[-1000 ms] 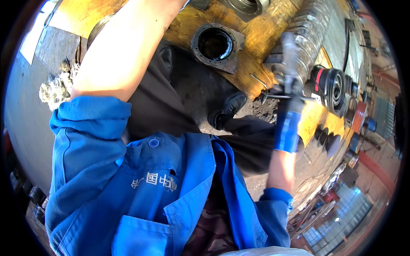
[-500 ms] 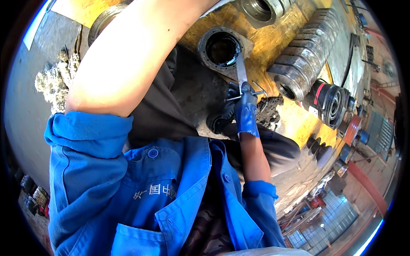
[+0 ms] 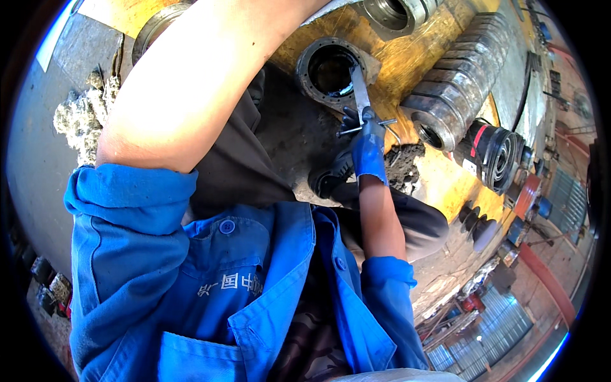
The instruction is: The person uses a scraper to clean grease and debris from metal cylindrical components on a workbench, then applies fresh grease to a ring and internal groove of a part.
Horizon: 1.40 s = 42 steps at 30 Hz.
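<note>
My right hand [image 3: 369, 148], in a blue rubber glove with dark fingers, is closed on a flat metal scraper [image 3: 360, 89]. The scraper's blade reaches over the near right rim of a round metal housing [image 3: 304, 69]. That housing has a flange with bolt holes and a dark, wet-looking bore. A thin metal rod [image 3: 349, 132] shows on both sides of the gloved hand; whether the fingers hold it I cannot tell. My bare left forearm [image 3: 191, 83] stretches across the upper left and leaves the top edge, so the left hand is out of sight.
A long ribbed metal cylinder [image 3: 458, 83] lies on the yellow surface to the right, near a black coiled roll [image 3: 499, 156]. Another metal ring [image 3: 389, 16] stands at the top. Dark crumbly dirt [image 3: 405, 164] lies beside my glove. Whitish rags [image 3: 79, 121] are at the left.
My right hand and the scraper have shifted slightly away from me, and the blade's tip sits a little farther up along the housing's rim. My left arm has barely moved.
</note>
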Available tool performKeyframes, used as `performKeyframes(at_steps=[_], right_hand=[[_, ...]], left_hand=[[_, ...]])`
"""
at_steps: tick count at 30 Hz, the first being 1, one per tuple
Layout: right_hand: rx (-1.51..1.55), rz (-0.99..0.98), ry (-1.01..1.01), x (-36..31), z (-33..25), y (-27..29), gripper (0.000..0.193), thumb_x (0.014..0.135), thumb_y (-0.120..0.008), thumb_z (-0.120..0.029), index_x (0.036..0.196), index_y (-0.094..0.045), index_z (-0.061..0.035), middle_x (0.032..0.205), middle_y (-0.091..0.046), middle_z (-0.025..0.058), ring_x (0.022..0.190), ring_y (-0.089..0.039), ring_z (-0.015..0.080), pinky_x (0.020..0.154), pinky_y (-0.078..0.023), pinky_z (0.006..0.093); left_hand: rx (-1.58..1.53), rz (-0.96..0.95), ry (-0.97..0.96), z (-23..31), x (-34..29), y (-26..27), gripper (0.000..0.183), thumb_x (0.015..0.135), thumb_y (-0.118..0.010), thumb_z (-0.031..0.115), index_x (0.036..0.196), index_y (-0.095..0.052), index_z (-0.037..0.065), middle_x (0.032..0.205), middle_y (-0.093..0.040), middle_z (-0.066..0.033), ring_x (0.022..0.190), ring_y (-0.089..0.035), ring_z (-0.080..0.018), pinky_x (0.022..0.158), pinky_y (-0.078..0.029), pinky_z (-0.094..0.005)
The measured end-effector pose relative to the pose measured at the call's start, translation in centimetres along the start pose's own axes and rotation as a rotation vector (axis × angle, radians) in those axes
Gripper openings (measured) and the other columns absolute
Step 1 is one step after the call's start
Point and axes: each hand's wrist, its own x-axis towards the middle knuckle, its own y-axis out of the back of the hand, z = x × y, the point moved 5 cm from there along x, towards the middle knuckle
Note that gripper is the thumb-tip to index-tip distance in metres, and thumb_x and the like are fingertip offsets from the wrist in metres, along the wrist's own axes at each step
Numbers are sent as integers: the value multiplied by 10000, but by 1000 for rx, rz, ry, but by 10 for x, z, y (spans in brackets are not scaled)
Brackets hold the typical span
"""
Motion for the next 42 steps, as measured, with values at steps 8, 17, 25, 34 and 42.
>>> performKeyframes(at_steps=[8,17,25,34,42], right_hand=[[-98,-71,33,16,-16,-2,373,948,-539,-303,1171,-551,-5,984,-706,185,708,-666,267,652,-547,368],[-209,-85,-24,36,-27,-2,415,956,-546,-341,1195,-541,-2,981,-708,188,703,-674,260,643,-547,372],[-358,-193,53,37,-54,-7,463,956,-549,-351,1193,-574,46,975,-710,174,710,-664,225,649,-534,341],[-458,-194,-15,72,-73,-11,438,946,-568,-348,1162,-591,33,929,-710,167,686,-647,205,627,-512,335],[-555,-292,23,90,-100,-25,315,957,-559,-312,1032,-606,-10,867,-704,139,659,-622,177,604,-476,306]], left_hand=[[-72,15,28,-2,0,-4,417,925,-461,250,1316,-529,124,1319,-549,-43,1269,-443,-205,1096,-300,-401],[-151,19,57,-4,-1,-7,416,928,-460,245,1319,-524,115,1317,-549,-51,1264,-449,-207,1091,-308,-398],[-229,29,84,-6,-1,-9,416,932,-460,241,1321,-520,107,1315,-550,-57,1259,-454,-209,1088,-314,-395],[-362,51,105,-4,1,-11,415,935,-460,236,1323,-516,99,1312,-551,-65,1254,-460,-211,1083,-322,-392],[-606,73,150,-4,1,-12,415,939,-459,232,1325,-512,91,1310,-551,-72,1250,-465,-214,1079,-328,-389]])
